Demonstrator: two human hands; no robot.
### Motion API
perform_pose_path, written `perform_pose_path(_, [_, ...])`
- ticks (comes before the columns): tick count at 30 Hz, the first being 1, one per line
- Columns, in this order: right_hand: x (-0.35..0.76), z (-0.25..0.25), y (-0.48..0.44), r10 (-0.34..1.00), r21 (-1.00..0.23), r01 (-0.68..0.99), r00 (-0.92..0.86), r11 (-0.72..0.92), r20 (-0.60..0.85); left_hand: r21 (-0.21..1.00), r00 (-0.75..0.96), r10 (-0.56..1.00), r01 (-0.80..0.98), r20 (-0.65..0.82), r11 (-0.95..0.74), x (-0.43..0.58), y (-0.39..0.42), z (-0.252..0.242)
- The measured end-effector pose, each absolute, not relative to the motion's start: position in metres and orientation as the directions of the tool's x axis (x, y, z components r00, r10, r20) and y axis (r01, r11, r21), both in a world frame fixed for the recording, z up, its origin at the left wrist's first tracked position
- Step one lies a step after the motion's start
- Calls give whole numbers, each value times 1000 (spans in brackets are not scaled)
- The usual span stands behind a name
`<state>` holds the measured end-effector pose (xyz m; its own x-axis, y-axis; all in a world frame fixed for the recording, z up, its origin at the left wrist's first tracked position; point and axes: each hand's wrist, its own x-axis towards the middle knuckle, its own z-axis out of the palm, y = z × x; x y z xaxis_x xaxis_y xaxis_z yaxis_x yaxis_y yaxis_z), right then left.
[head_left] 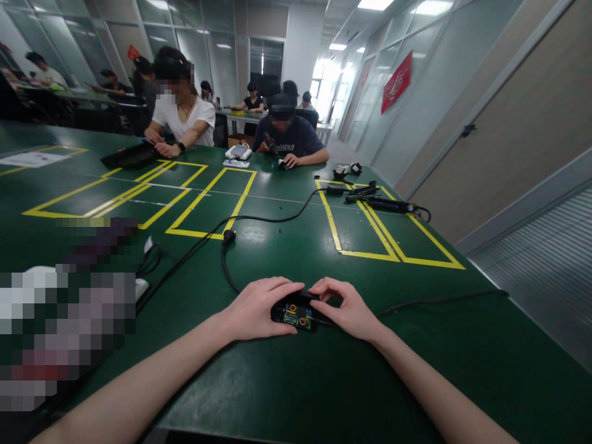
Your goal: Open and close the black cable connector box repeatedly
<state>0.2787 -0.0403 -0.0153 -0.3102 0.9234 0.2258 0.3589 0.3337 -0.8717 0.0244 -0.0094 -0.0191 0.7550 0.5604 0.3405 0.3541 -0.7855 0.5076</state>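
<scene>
Near the front of the green table [250, 382], an opened black power adapter [298, 314] shows a circuit board with coils inside its casing. My left hand [266, 308] wraps round the adapter's left end, thumb below and fingers above. At its right end, my right hand [345, 308] has thumb and index finger curled together against the black casing; whatever lies between those fingertips is too small to make out. Black cords run out from under both hands, and one ends in a plug [229, 235] beyond my left hand.
Yellow tape rectangles [252, 191] mark the table. Black tools and a cable adapter [335, 190] lie at the back right. Two people [185, 117] [289, 139] work across the table; a black tray [132, 155] stands at the back left. Blurred items fill the left edge.
</scene>
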Motion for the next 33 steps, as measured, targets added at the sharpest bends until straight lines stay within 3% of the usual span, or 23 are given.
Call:
perform_pose_path(24, [277,-17,-41,931,-879,334,-252,342,266,518,743,567,348,355,-782,24,-9,-16])
perform_pose_path(29, [276,-13,-43,926,-874,340,-272,347,262,504,740,556,339,379,-794,23,-9,-14])
perform_pose_path(33, [277,-6,-45,873,-837,335,-388,432,295,510,733,554,328,394,-795,24,-10,-11])
